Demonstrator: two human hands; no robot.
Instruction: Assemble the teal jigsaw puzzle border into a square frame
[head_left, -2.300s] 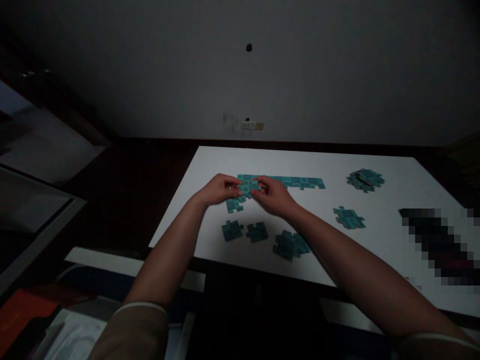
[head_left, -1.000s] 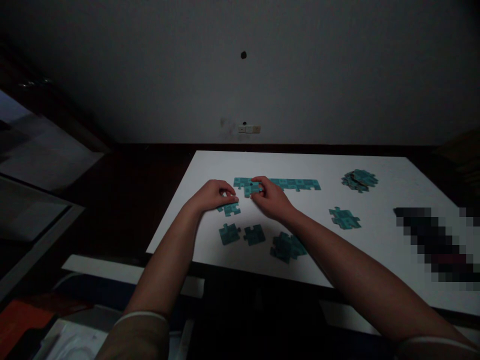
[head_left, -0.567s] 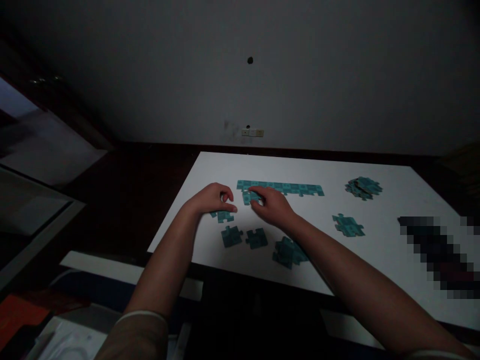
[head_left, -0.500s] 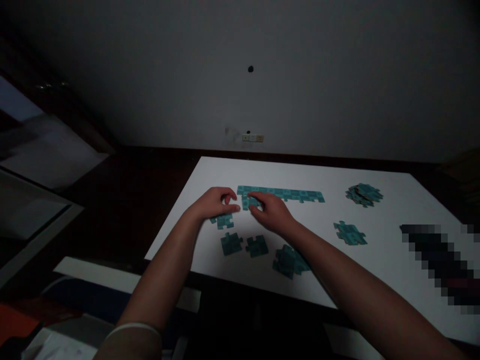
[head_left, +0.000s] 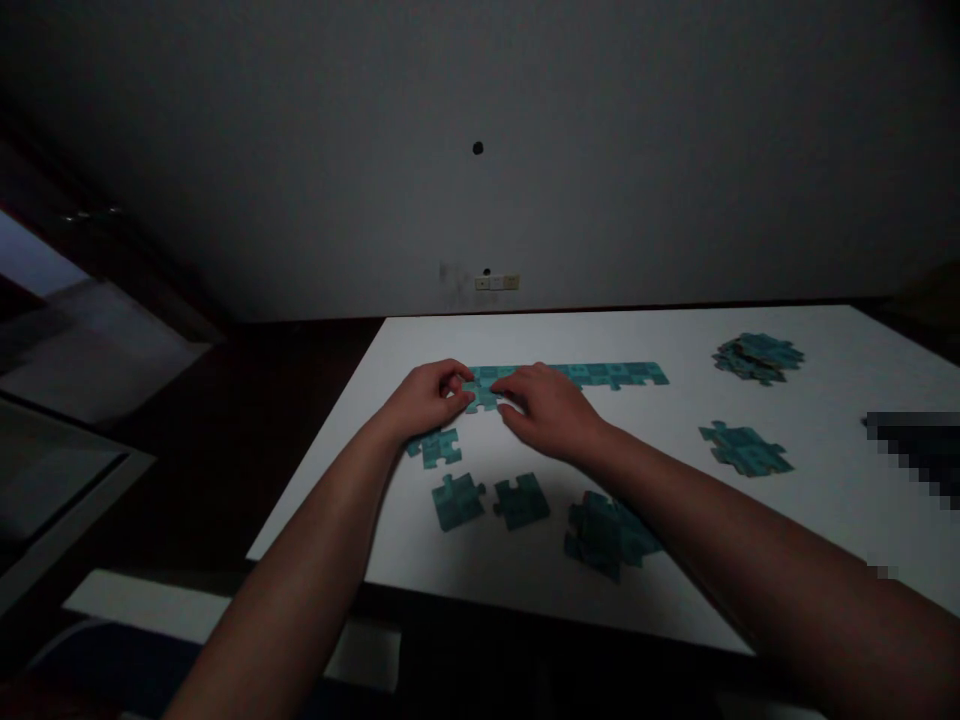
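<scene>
On the white table (head_left: 652, 425), a strip of joined teal jigsaw pieces (head_left: 607, 374) runs left to right. A teal puzzle piece (head_left: 481, 395) lies against the near side of its left end. My left hand (head_left: 429, 398) is curled at that piece's left edge, thumb and fingertips on it. From the right, my right hand (head_left: 549, 408) grips the same piece with its index finger at the edge; its other fingers are bent and cover part of the strip. Whether the piece's tabs are fully locked cannot be made out.
Nearer me lie loose puzzle pieces (head_left: 441, 448), a piece (head_left: 457, 501) and another piece (head_left: 521, 501). A pile of pieces (head_left: 604, 535) is partly under my right forearm. Farther right are a stack (head_left: 757, 357) and more pieces (head_left: 745, 448). A wall socket (head_left: 496, 283) is behind.
The puzzle piece now sits against the strip's left end, with both hands closed in on it; my left hand has come to its edge. The view has shifted somewhat.
</scene>
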